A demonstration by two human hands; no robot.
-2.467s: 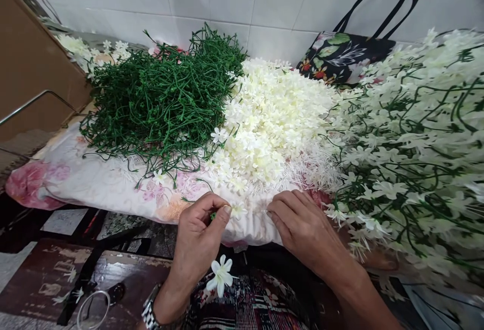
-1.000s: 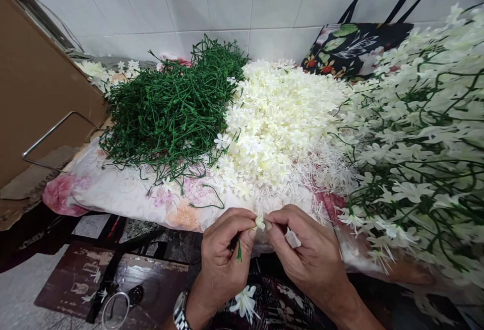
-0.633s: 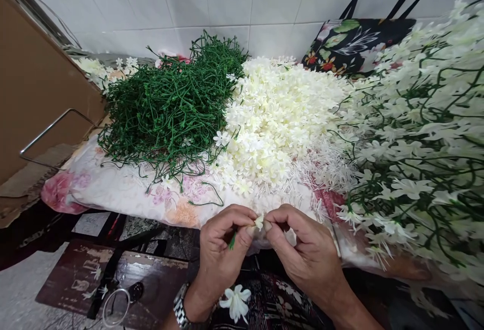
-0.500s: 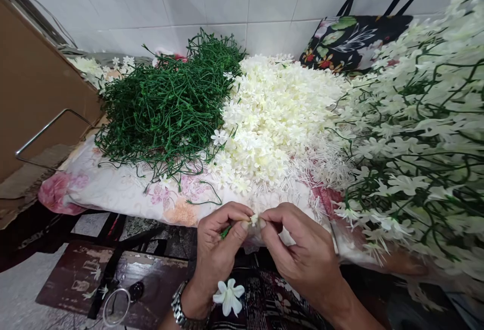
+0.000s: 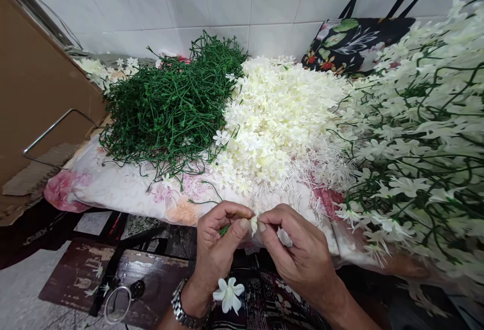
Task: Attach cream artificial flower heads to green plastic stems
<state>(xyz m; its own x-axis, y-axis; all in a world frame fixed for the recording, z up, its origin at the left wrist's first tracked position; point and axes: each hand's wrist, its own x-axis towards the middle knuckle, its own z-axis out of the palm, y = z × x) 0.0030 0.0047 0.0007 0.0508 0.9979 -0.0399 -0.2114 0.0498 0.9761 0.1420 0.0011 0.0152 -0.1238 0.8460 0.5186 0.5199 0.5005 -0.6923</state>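
Observation:
My left hand (image 5: 217, 242) pinches a thin green stem (image 5: 224, 229) between thumb and fingers. My right hand (image 5: 293, 249) pinches a small white flower head (image 5: 253, 224) and holds it against the tip of that stem. Both hands meet just below the front edge of a flowered cloth (image 5: 121, 189). Below my left wrist hangs a white flower (image 5: 229, 294) that sits on the same stem. A metal watch (image 5: 181, 307) is on my left wrist.
On the cloth lie a heap of green stems (image 5: 170, 103), a heap of loose white flower heads (image 5: 280, 118) and, at right, a mass of finished flower sprays (image 5: 419, 133). A floral bag (image 5: 351, 43) leans on the tiled wall. A cardboard box (image 5: 34, 83) stands at left.
My right hand came over from the cloth's edge with a flower head and met my left hand. The two hands now press the flower head and stem tip together.

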